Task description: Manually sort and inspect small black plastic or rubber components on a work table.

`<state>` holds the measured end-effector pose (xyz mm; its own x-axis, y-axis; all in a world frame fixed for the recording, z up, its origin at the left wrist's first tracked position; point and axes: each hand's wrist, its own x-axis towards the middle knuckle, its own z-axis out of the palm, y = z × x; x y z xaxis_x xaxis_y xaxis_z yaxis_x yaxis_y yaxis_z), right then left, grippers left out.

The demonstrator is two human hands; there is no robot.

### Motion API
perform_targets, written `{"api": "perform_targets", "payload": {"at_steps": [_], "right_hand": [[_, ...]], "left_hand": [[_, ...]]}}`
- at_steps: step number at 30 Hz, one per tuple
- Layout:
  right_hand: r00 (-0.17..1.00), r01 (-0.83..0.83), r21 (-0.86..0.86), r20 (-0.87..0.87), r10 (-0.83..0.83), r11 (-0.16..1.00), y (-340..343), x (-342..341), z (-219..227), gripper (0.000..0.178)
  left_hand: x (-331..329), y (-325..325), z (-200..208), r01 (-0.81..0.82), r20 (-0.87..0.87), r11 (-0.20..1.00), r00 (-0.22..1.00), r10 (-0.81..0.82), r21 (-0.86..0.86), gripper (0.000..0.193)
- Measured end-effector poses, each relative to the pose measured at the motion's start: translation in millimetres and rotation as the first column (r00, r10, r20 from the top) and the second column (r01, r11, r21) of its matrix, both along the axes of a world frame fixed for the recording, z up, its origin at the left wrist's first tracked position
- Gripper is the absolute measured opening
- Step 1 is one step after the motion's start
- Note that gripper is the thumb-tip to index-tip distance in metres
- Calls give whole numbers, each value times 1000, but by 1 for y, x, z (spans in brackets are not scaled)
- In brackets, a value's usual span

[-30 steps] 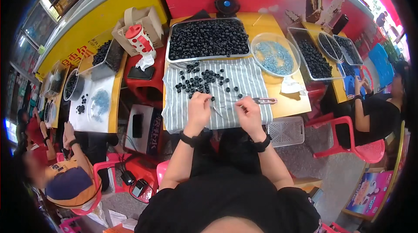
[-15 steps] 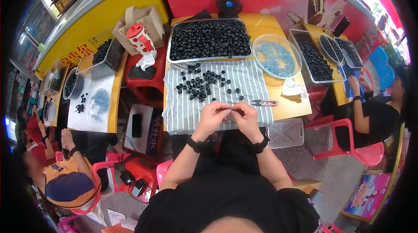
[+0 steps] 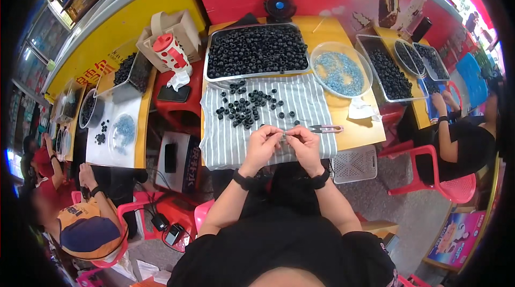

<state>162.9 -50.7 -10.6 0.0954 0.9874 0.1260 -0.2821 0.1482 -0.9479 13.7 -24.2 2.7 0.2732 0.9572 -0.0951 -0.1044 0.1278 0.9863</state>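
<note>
My left hand (image 3: 263, 146) and my right hand (image 3: 304, 148) meet over the near edge of a grey-and-white striped cloth (image 3: 222, 146). Both are pinched closed, fingertips almost touching, on something small that I cannot make out. Loose black ring-shaped pieces (image 3: 247, 107) lie scattered on the cloth ahead of my left hand. Thread snips (image 3: 326, 129) rest just beyond my right hand, at the cloth's right edge. Behind the cloth a clear tray (image 3: 311, 67) is heaped with more black pieces. A round clear tub (image 3: 366, 82) to its right holds small pale-blue bits.
A crumpled white tissue (image 3: 362, 110) lies at the table's right side. On a red stool at left are a phone (image 3: 174, 93), a red-and-white cup (image 3: 173, 54) and a paper bag (image 3: 189, 28). A small fan (image 3: 279, 7) stands behind. Other people sit at side tables.
The whole view has shifted slightly. My hands stay together over the cloth's near edge, with only small finger movements.
</note>
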Motion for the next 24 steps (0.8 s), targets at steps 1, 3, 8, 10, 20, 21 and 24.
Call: {"api": "perform_targets", "payload": {"at_steps": [1, 3, 8, 10, 20, 21, 24], "right_hand": [[1000, -6, -11, 0, 6, 1000, 0, 1, 0, 5], [1000, -18, -33, -1, 18, 999, 1, 2, 1, 5], [1000, -15, -20, -8, 15, 1000, 2, 2, -3, 5], [1000, 0, -10, 11, 0, 1000, 1, 1, -2, 5], [998, 59, 32, 26, -60, 998, -1, -1, -5, 6], [997, 59, 27, 41, -60, 998, -1, -1, -4, 6], [996, 86, 33, 25, -86, 996, -3, -4, 1, 5]], "left_hand": [[1, 0, 0, -9, -7, 1000, 1000, 9, 17, 9], [2, -1, -1, -24, -11, 999, 1000, 25, 43, 9], [5, 0, -6, -45, -34, 988, 998, 50, 151, 8], [5, -2, 3, -36, -84, 994, 995, 44, 103, 7], [12, -2, 9, -45, -324, 939, 932, 163, 342, 9], [12, -2, 8, -37, -338, 920, 924, 180, 389, 9], [13, 0, 5, -19, -361, 875, 906, 219, 484, 11]]}}
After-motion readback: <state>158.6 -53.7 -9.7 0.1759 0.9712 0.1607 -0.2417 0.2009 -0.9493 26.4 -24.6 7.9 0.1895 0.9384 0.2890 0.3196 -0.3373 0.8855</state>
